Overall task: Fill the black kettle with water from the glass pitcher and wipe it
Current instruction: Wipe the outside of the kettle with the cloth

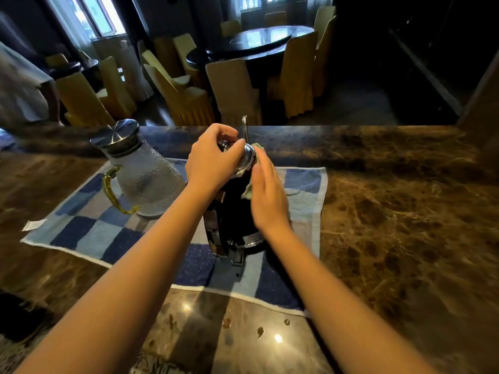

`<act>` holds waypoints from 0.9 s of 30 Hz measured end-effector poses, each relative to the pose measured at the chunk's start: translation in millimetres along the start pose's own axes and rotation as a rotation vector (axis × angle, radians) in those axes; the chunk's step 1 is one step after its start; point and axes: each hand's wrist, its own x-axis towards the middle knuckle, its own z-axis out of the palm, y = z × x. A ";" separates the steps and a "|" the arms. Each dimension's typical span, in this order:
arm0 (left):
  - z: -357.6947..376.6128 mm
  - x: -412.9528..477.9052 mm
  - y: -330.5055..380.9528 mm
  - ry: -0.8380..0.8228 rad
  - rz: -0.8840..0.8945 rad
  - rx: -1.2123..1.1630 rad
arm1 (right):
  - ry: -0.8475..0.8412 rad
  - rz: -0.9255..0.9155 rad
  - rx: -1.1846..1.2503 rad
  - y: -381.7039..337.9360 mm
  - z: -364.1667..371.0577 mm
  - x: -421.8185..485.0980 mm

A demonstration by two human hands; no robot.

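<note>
A: Where's the kettle (229, 211)?

B: Standing upright on the blue checked towel (89, 230) on the marble counter (391, 211), just right of the glass pitcher (145, 179), which has its metal lid on.

A: And the hands?

B: The left hand (210, 163) is clenched over the kettle's shiny lid (247, 157), holding it steady. The right hand (267, 195) lies flat against the kettle's side, pressing a pale cloth (249, 188) to it; the fingers are blurred, so it looks mid-wipe.

A: How will it handle?

B: If filled, I'd judge it heavy and stable, but the glossy black body is probably slick when wet. Best held at the lid or by its handle near the person. The pitcher is breakable, so keep elbows clear of it. A few drops (259, 330) sit on the counter in front
</note>
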 end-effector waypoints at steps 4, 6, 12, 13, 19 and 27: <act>0.7 1.3 0.8 -0.005 -0.005 -0.010 | -0.105 0.257 0.097 25.5 -11.2 28.3; 0.5 1.9 1.0 -0.009 -0.009 -0.014 | -0.042 0.268 0.169 33.1 -7.9 15.7; -0.7 1.1 -0.5 -0.015 -0.025 -0.016 | -0.028 0.069 0.262 4.8 -8.3 -38.2; -0.8 1.0 -0.4 -0.018 -0.027 -0.019 | -0.040 0.031 0.313 -4.1 -9.8 -32.1; -0.1 0.7 0.6 -0.015 -0.010 -0.017 | -0.154 0.105 0.172 10.5 -13.8 25.5; 0.7 1.7 -0.8 -0.011 -0.011 0.000 | -0.013 -0.036 0.086 29.9 -1.3 -42.8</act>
